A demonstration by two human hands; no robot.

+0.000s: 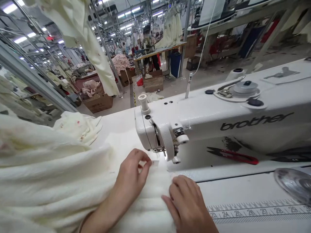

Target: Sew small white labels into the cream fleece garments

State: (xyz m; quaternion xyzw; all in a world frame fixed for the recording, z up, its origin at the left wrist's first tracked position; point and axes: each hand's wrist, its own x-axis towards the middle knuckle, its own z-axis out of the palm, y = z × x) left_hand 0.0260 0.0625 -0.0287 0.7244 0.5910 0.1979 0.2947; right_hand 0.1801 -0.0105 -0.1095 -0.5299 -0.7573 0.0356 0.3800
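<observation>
Cream fabric (73, 181) spreads in soft folds across the left of the table and under the sewing machine head (148, 129). Just in front of the needle area, my left hand (132, 171) pinches a small pale label (155, 163) between thumb and forefinger, on top of the fabric. My right hand (187, 205) is closed at the fabric's right edge, thumb on the near side and fingers curled. The fabric between its fingertips is partly hidden.
Red-handled thread snips (233, 155) and dark scissors (291, 154) lie by the machine's base. A printed ruler (255, 212) runs along the table's front, near a clear round dish (295, 184). A bunched fabric piece (77, 126) lies at the table's far left; cream cloth (94, 48) hangs above.
</observation>
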